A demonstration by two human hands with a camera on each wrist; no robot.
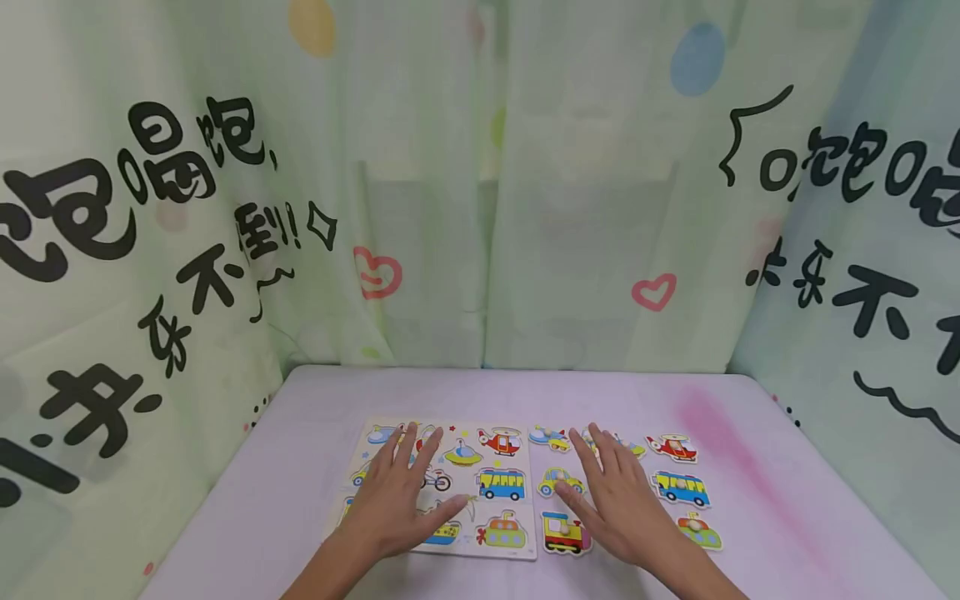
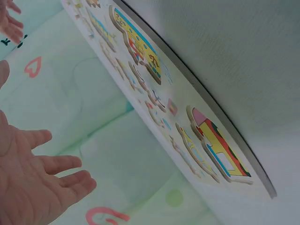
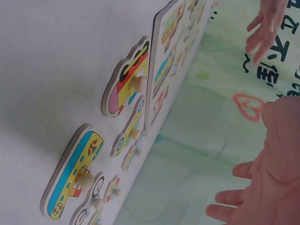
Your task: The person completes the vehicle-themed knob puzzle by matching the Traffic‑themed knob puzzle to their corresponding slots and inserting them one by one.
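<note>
My left hand (image 1: pixel 397 500) is held over a wooden picture puzzle board (image 1: pixel 528 500), fingers spread, holding nothing. Vehicle pictures cover the board, among them a bus, a helicopter and a submarine; the hand hides several in the head view. My right hand (image 1: pixel 622 504), also spread and holding nothing, is over the loose knobbed pieces beside the board. Around it lie a train piece (image 1: pixel 557 533), a car piece (image 1: pixel 558 482), a bus piece (image 1: pixel 681 489), a helicopter piece (image 1: pixel 677 448) and a submarine piece (image 1: pixel 701 531). A ship piece (image 3: pixel 72 176) shows in the right wrist view.
A pale cloth (image 1: pixel 247 500) with a pink streak at right covers the table. Light green curtains (image 1: pixel 577 233) with hearts and black lettering stand behind and on both sides. The board's edge (image 2: pixel 225 115) rises slightly above the cloth.
</note>
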